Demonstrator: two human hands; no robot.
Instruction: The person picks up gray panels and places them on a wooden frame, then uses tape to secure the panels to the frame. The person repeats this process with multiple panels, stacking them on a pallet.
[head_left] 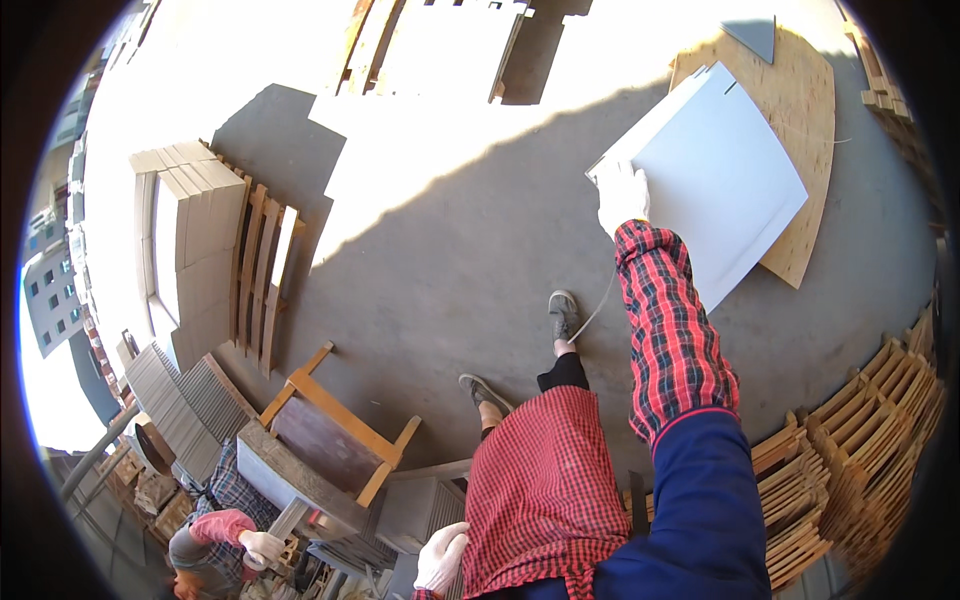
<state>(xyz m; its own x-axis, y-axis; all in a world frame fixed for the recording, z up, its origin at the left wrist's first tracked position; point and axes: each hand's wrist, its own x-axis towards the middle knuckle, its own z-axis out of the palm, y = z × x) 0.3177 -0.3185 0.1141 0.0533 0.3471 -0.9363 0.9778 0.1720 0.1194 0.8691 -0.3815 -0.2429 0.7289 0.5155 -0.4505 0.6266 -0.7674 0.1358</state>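
My right arm, in a red and black checked sleeve, stretches forward, and its white-gloved right hand [622, 196] is closed at the left corner of a large white panel [715, 180]. Thin layered edges show along the panel's upper left side, so it seems to lie on a stack. Beneath it is a plywood board [800, 130] on the floor. My left hand [440, 557], also gloved in white, hangs low beside my red checked apron [545, 480]. Its fingers are loosely extended, and nothing shows in them.
A pallet [265, 270] bears stacked pale boxes [200, 230] at left. Below it stands a wooden frame [335, 430] near stacked grey slabs [190, 400]. Another person [225, 530] works at lower left. Stacked wooden slats [850, 450] lie at lower right. A grey triangular piece [755, 38] rests beyond the panel.
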